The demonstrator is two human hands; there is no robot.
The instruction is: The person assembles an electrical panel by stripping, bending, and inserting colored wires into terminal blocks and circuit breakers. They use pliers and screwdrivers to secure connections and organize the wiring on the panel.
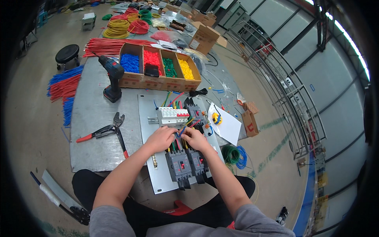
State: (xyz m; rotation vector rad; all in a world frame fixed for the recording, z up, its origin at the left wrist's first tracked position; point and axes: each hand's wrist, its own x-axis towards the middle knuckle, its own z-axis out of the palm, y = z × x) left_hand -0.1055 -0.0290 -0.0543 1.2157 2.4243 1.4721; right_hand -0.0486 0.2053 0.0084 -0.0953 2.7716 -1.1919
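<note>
"Two hands are showing in my head view, close together over the white mounting plate (160,185). What are you seeing them hold?"

"I'm seeing the right hand (194,139) pinching a bent blue wire (182,132) in its fingertips. The left hand (161,139) is sitting just beside it, fingers bunched, but it's hiding its own tips from me, so I can't tell whether it's gripping the wire too."

"And where is that wire sitting?"

"It's running above the middle of the plate, between the white row of small breakers (171,115) and the two dark grey breakers (180,164) nearer the person."

"What else am I getting around the plate?"

"The plate is lying on the metal worktop (94,110), its near end overhanging the edge. To its left a red-handled hand tool (115,127) is lying with its handles spread. Farther back a cordless drill (113,77) is standing upright beside a cardboard box (134,82), which is holding blue, red, green and yellow small pieces in four compartments. On the right, a round yellow item (216,118) is resting on a white paper sheet (233,131)."
</note>
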